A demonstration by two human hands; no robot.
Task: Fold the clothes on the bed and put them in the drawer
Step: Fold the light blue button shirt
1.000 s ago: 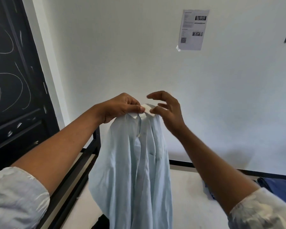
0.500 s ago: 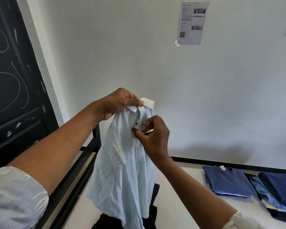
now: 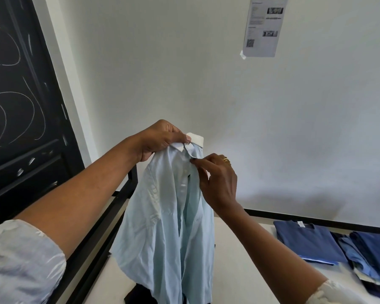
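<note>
A white bed with a black metal frame [image 3: 239, 279] bears a folded navy T-shirt [image 3: 305, 242], below-right of the fingers [image 3: 201, 165] of the right hand [image 3: 217, 183]; a stack of folded blue garments [image 3: 373, 255] lies just beyond.

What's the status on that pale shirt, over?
Left hand grips pale blue shirt at collar, held up. Right hand pinches its front edge below collar. Folded blue clothes lie aside, right.

No text can be read. The sheet [image 3: 264, 27] taped on the wall [image 3: 173, 62] carries print too small to make out, plus a square code near its lower left corner. The door [image 3: 20, 132] bears only chalk curves. The tag [image 3: 301, 224] on the navy shirt [image 3: 305, 244] is illegible.
</note>
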